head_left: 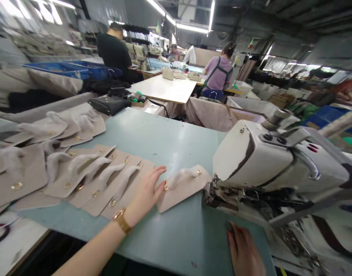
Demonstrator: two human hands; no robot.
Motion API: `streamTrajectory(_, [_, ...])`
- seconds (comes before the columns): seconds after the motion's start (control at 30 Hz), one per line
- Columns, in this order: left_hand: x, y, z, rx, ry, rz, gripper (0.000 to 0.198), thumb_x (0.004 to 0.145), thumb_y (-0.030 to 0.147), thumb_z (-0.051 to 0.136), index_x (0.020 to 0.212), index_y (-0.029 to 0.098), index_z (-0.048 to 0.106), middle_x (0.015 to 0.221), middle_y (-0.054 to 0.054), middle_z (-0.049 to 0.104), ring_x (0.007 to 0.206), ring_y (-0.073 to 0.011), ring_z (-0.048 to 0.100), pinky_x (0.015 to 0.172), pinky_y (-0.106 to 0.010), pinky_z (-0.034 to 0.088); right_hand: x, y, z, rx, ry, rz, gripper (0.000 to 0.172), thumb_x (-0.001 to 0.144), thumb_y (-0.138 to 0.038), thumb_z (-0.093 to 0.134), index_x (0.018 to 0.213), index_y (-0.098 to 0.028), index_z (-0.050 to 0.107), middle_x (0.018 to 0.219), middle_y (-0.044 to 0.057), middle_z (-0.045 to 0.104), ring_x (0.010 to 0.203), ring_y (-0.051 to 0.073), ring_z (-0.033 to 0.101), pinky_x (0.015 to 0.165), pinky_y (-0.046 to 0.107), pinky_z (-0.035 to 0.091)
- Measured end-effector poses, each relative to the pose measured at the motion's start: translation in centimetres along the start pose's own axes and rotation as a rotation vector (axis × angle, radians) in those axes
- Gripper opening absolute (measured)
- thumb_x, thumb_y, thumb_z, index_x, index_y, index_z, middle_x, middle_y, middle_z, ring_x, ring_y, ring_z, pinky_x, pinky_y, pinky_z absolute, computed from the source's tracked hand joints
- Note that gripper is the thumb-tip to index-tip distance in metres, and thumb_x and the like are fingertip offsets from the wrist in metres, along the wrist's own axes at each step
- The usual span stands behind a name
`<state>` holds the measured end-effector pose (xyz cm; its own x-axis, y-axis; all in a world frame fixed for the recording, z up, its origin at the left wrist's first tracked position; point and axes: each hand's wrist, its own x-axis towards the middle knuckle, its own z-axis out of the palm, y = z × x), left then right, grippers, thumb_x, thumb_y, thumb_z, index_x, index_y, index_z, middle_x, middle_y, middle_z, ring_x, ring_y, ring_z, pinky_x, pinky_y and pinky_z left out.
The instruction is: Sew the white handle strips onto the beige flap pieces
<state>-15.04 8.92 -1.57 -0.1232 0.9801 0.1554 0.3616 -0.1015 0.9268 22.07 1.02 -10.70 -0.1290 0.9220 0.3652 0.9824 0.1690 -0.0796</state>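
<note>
My left hand (pixel 148 191) lies flat with fingers stretched out, its fingertips on the edge of a beige fabric flap (pixel 183 188) with a brass snap and a fur strip, just left of the white sewing machine (pixel 267 161). Left of the hand, several matching beige flaps (pixel 107 184) overlap in a row on the pale green table (pixel 164 134). My right hand (pixel 244 253) rests palm down near the table's front edge, below the machine's needle end, with nothing visibly in it.
More beige flaps (pixel 72 126) are stacked at the far left, behind them a black pouch (pixel 108 104). Two people sit at tables (pixel 167 88) further back, one in black (pixel 114 50), one in purple (pixel 218 71). Blue crates (pixel 66 69) stand at the left.
</note>
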Motion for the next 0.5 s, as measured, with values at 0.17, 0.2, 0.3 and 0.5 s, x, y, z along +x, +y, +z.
streamTrajectory(0.17, [-3.4,-2.7,-6.2,0.327,0.31,-0.08,0.055,0.079,0.034,0.066,0.129,0.014,0.054,0.141,-0.018,0.049,0.132,-0.0362,0.041,0.112,-0.049,0.026,2.3,0.3,0.2,-0.118,0.073,-0.014,0.064,0.101,-0.048,0.019,0.109,-0.009,0.069,0.105,0.018,0.067,0.092,0.032,0.064,0.076,0.046,0.053])
streamTrajectory(0.2, [-3.4,-3.5,-7.1,0.306,0.325,-0.162,0.057,0.076,0.038,0.068,0.126,0.012,0.055,0.135,-0.019,0.053,0.125,-0.0385,0.047,0.107,-0.05,0.032,2.6,-0.2,0.1,-0.119,0.091,-0.011,0.064,0.101,-0.049,0.02,0.109,-0.009,0.069,0.108,0.019,0.066,0.093,0.033,0.064,0.076,0.047,0.053])
streamTrajectory(0.3, [-2.9,-4.6,-7.9,0.205,0.254,-0.272,0.045,0.071,0.047,0.071,0.1,0.013,0.066,0.093,-0.011,0.069,0.087,-0.0318,0.062,0.079,-0.04,0.047,2.2,-2.2,-0.4,0.011,0.152,-0.05,0.057,0.1,-0.05,0.028,0.11,-0.011,0.068,0.114,0.018,0.066,0.097,0.032,0.064,0.08,0.046,0.053])
streamTrajectory(0.5, [-6.3,0.9,-4.3,-0.189,0.239,-0.318,0.037,0.083,0.057,0.058,0.093,0.022,0.057,0.064,0.006,0.054,0.051,-0.0106,0.047,0.048,-0.019,0.037,-2.3,-8.9,-1.6,0.727,0.065,-0.1,0.025,0.098,-0.034,0.049,0.109,-0.024,0.069,0.108,0.009,0.07,0.098,0.022,0.067,0.085,0.03,0.055])
